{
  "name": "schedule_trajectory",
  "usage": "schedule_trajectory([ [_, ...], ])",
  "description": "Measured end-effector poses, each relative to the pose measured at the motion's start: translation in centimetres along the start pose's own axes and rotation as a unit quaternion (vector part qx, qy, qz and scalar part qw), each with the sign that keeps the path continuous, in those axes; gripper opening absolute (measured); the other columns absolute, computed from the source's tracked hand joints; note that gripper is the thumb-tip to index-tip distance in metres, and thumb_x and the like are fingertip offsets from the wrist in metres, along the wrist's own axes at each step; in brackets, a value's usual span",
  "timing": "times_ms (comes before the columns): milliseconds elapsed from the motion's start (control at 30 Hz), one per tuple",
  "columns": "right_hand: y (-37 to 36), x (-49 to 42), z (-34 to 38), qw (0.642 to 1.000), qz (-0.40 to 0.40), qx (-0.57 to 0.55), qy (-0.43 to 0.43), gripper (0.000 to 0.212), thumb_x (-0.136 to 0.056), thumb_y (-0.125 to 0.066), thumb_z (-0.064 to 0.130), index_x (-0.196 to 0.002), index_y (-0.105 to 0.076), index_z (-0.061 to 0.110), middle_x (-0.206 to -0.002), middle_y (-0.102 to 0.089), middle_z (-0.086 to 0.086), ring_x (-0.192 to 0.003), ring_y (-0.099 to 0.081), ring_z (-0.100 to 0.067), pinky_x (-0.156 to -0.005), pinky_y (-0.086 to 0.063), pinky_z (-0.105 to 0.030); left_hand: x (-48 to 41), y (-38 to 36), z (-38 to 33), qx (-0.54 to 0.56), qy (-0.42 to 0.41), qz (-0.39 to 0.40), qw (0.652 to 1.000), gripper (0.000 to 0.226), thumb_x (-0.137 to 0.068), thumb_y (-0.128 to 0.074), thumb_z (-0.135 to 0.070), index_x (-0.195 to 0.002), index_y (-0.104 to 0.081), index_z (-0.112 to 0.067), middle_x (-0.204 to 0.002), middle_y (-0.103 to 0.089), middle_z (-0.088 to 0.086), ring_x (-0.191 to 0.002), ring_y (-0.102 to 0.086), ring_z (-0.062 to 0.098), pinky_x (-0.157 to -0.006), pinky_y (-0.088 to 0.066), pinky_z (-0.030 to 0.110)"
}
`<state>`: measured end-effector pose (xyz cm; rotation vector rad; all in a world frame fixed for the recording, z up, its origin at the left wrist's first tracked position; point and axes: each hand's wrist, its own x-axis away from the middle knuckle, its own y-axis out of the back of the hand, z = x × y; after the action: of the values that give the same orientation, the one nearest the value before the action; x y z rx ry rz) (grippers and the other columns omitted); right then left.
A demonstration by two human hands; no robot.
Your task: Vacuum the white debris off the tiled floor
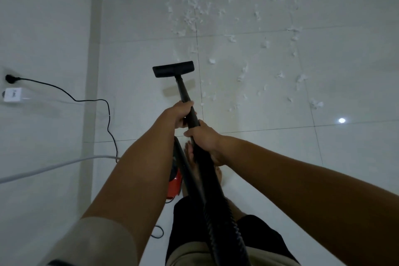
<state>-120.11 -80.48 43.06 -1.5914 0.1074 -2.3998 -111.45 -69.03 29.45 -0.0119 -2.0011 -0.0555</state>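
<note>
Ahead of left hand (180, 114), right hand (204, 137) on wand (185, 93), white debris (212, 61) strewn

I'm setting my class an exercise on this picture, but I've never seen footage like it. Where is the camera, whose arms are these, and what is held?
The camera is worn on a person's head, looking forward and down, so both arms are their own. The left hand and right hand both grip the black vacuum wand, the left further along. Its flat floor head points at white debris scattered over the tiled floor. The red vacuum body sits near the person's feet, and a black cord runs to a plug on the left.
</note>
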Motion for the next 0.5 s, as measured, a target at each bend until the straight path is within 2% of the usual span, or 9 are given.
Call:
schedule_trajectory([
  [100, 0.2, -0.3, -0.7, 1.0, -0.01, 0.022, 0.005, 0.041, -0.102, -0.045, 0.01, -0.141, -0.037, 0.022, -0.066, -0.05, -0.011, -0.042, -0.05, -0.016, -0.039, -0.05, -0.022, 0.4, -0.4, 0.8, -0.015, 0.011, -0.004, 1.0, 0.029, -0.107, -0.051, -0.031, -0.127, -0.05, -0.01, -0.101, -0.064, 0.01, -0.095, -0.062, 0.023, -0.089, -0.052, 0.042],
  [233, -0.1, -0.4, -1.4, 1.0, -0.024, 0.011, -0.008, 0.038, -0.103, -0.045, 0.011, -0.139, -0.038, 0.021, -0.066, -0.052, -0.01, -0.041, -0.051, -0.015, -0.04, -0.05, -0.021, 0.5, -0.7, 1.4, -0.029, 0.022, -0.002, 0.999, 0.03, -0.108, -0.049, -0.033, -0.128, -0.049, -0.011, -0.102, -0.064, 0.011, -0.101, -0.061, 0.026, -0.09, -0.052, 0.043],
  [300, 0.1, -1.1, -1.5, 0.999, -0.04, 0.028, -0.013, 0.032, -0.104, -0.048, 0.016, -0.135, -0.041, 0.018, -0.075, -0.055, -0.011, -0.051, -0.053, -0.015, -0.048, -0.054, -0.023, 0.4, -1.0, 1.5, -0.033, 0.028, 0.001, 0.999, 0.031, -0.108, -0.049, -0.034, -0.128, -0.048, -0.011, -0.103, -0.064, 0.011, -0.096, -0.062, 0.024, -0.084, -0.052, 0.041],
  [433, 0.5, -2.4, -1.9, 0.998, -0.05, 0.032, -0.037, 0.035, -0.1, -0.05, 0.022, -0.135, -0.043, 0.022, -0.091, -0.058, -0.014, -0.074, -0.058, -0.023, -0.083, -0.059, -0.042, -0.4, -1.9, 2.2, -0.033, 0.047, 0.001, 0.998, 0.033, -0.107, -0.051, -0.034, -0.13, -0.049, -0.01, -0.103, -0.065, 0.012, -0.092, -0.063, 0.023, -0.08, -0.053, 0.039],
  [467, 0.6, -2.6, -2.1, 0.997, -0.052, 0.029, -0.048, 0.035, -0.1, -0.05, 0.023, -0.135, -0.043, 0.023, -0.091, -0.058, -0.014, -0.075, -0.058, -0.023, -0.085, -0.059, -0.043, -0.7, -2.0, 2.6, -0.034, 0.053, 0.0, 0.998, 0.033, -0.107, -0.051, -0.034, -0.129, -0.049, -0.01, -0.103, -0.066, 0.012, -0.092, -0.063, 0.023, -0.08, -0.053, 0.039],
  [500, 0.7, -2.8, -2.3, 0.997, -0.053, 0.022, -0.059, 0.033, -0.101, -0.049, 0.023, -0.135, -0.044, 0.022, -0.088, -0.057, -0.013, -0.071, -0.058, -0.022, -0.081, -0.06, -0.04, -0.9, -2.1, 3.1, -0.038, 0.059, -0.001, 0.998, 0.033, -0.107, -0.051, -0.035, -0.129, -0.049, -0.01, -0.102, -0.066, 0.011, -0.091, -0.064, 0.023, -0.079, -0.054, 0.038],
])
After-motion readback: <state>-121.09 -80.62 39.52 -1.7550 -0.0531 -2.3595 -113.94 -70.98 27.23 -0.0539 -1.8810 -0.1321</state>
